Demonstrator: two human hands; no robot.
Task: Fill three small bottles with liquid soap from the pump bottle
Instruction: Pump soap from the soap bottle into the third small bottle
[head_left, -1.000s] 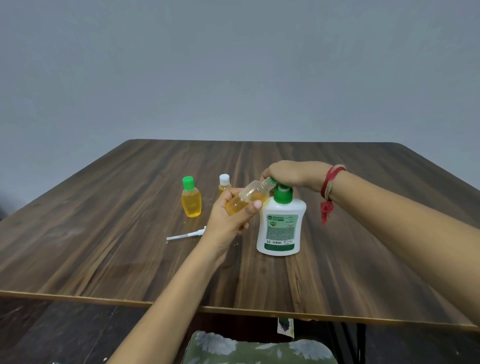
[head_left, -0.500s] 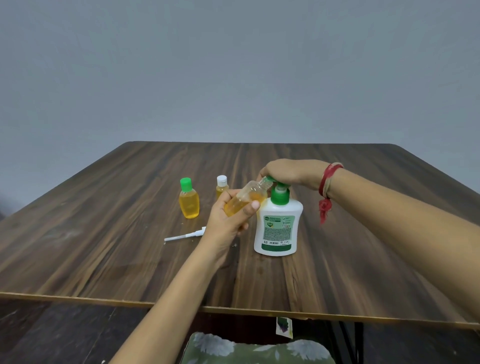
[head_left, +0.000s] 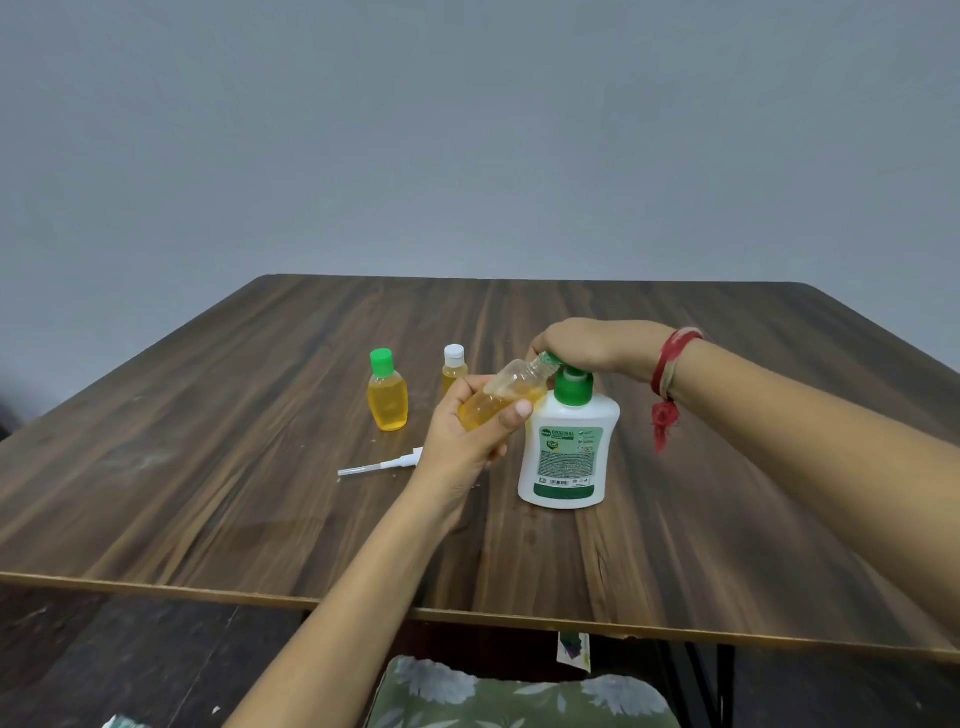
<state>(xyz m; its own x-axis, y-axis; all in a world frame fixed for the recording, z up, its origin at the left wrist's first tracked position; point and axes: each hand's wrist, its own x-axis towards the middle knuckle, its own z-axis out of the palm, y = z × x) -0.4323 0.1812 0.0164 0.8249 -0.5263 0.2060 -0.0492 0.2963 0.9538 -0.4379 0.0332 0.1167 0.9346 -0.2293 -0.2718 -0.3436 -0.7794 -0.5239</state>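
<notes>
A white pump bottle (head_left: 566, 452) with a green pump head stands near the middle of the wooden table (head_left: 208, 467). My right hand (head_left: 597, 345) lies over the pump head. My left hand (head_left: 467, 431) holds a small clear bottle (head_left: 506, 392), about half full of yellow soap, tilted with its open mouth at the pump's spout. A yellow-filled small bottle with a green cap (head_left: 387, 389) stands to the left. Beside it stands a smaller bottle with a white cap (head_left: 453, 366), partly hidden by my left hand.
A white spray-pump cap with its tube (head_left: 379, 465) lies flat on the table left of my left wrist. A cushion with a leaf pattern (head_left: 519, 696) shows below the table's near edge. A grey wall stands behind the table.
The view has shifted slightly. My right hand stays pressed over the pump head, and my left hand keeps the small bottle at the spout.
</notes>
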